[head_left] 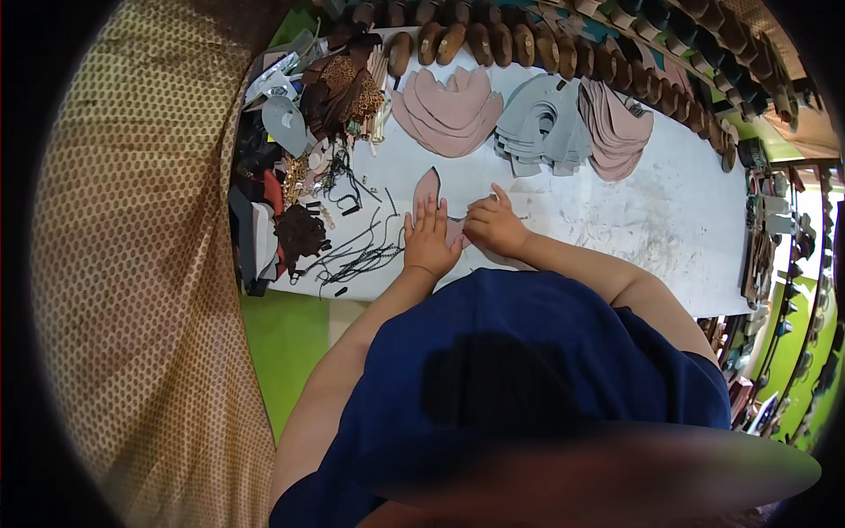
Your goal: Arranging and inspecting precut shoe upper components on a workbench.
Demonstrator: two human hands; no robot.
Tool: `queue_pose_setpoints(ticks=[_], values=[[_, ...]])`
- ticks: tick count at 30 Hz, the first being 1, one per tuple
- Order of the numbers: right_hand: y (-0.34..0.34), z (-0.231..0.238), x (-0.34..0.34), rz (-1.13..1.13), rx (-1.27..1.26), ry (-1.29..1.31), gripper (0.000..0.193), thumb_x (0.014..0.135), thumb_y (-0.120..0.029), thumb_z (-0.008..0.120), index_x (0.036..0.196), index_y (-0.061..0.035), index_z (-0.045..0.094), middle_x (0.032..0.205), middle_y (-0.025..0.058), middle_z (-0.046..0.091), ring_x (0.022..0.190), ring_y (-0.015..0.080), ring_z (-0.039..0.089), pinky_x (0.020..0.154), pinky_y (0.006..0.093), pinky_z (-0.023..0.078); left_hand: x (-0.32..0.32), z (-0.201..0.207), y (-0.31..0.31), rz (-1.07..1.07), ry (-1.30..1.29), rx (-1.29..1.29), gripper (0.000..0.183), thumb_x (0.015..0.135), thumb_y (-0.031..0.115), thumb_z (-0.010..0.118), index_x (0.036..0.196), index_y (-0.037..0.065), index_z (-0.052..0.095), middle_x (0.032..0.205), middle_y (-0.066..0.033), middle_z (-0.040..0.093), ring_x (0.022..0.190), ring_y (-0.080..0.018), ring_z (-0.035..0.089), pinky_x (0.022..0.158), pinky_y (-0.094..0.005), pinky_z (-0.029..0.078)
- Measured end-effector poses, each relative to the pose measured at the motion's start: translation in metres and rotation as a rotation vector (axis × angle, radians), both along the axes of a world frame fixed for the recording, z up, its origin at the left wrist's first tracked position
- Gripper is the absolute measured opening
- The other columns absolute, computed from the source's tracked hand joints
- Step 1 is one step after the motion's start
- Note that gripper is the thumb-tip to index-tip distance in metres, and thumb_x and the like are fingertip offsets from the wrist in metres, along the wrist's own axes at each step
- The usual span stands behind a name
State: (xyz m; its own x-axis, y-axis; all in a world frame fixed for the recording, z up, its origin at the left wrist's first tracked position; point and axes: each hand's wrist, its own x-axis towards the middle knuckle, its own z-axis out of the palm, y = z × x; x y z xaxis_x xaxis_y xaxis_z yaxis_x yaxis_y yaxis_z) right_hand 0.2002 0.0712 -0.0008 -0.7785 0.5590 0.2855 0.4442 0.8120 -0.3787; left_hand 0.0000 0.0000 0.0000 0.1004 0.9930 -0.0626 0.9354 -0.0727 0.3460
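Observation:
A curved pink shoe-upper piece (427, 187) with a dark edge lies on the white tabletop near me. My left hand (429, 239) rests flat on it with fingers stretched out. Close beside it, my right hand (495, 227) has its fingers curled together at the piece's right side. Whatever those fingers pinch is hidden or too small to name. Part of the pink piece is covered by my hands, and its near end by my blue shirt.
Stacks of pink pieces (447, 114), grey pieces (519, 132) and more pink pieces (607, 132) lie farther back. Brown shoe lasts (502, 44) line the far edge. Black cords (365, 255) and brown scraps (339, 101) clutter the left. A patterned curtain (150, 264) hangs there.

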Motion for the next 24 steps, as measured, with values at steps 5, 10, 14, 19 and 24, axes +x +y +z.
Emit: queue_pose_setpoints(ticks=[5,10,14,19,24], values=[[-0.004,-0.006,0.001,0.052,0.036,-0.014,0.022,0.078,-0.026,0.074,0.1,-0.0205,0.076,0.104,-0.0057,0.069,0.117,0.0173,0.058,0.116,0.0644,0.02,-0.002,0.004,-0.003,-0.015,0.036,0.011,0.08,0.087,0.044,0.062,0.156,0.016,0.033,0.165,-0.0155,0.022,0.152,-0.0367,0.018,0.121,-0.0565,0.013],[-0.003,0.004,0.028,-0.075,-0.035,0.063,0.022,0.08,-0.028,0.075,0.101,-0.0221,0.076,0.116,-0.0082,0.07,0.128,0.0184,0.054,0.115,0.0683,0.015,-0.001,0.006,-0.003,-0.023,0.028,0.019,0.073,0.089,0.044,0.061,0.155,0.023,0.036,0.165,-0.0154,0.021,0.152,-0.0397,0.017,0.118,-0.063,0.01],[0.0,0.012,0.066,-0.326,-0.003,0.001,0.021,0.078,-0.028,0.077,0.099,-0.0224,0.076,0.117,-0.0085,0.07,0.131,0.022,0.051,0.114,0.0729,0.011,-0.001,0.001,-0.007,-0.1,0.031,0.077,0.059,0.093,0.042,0.058,0.15,0.033,0.044,0.165,-0.0158,0.022,0.152,-0.0418,0.014,0.114,-0.0716,0.006],[-0.005,0.0,0.1,-0.38,-0.067,-0.012,0.018,0.078,-0.024,0.078,0.095,-0.0204,0.075,0.116,-0.008,0.069,0.132,0.0236,0.051,0.114,0.0732,0.008,-0.003,0.005,-0.009,-0.226,0.013,0.075,0.046,0.095,0.043,0.056,0.141,0.04,0.055,0.165,-0.0151,0.024,0.152,-0.0422,0.013,0.113,-0.0729,0.004],[0.002,-0.006,0.087,-0.372,0.006,-0.051,0.014,0.08,-0.019,0.076,0.092,-0.0167,0.071,0.115,-0.0063,0.066,0.132,0.0219,0.049,0.115,0.0716,0.011,-0.002,0.004,-0.006,-0.21,0.015,0.052,0.042,0.094,0.045,0.057,0.136,0.041,0.06,0.165,-0.0152,0.023,0.153,-0.042,0.013,0.113,-0.0729,0.004]])
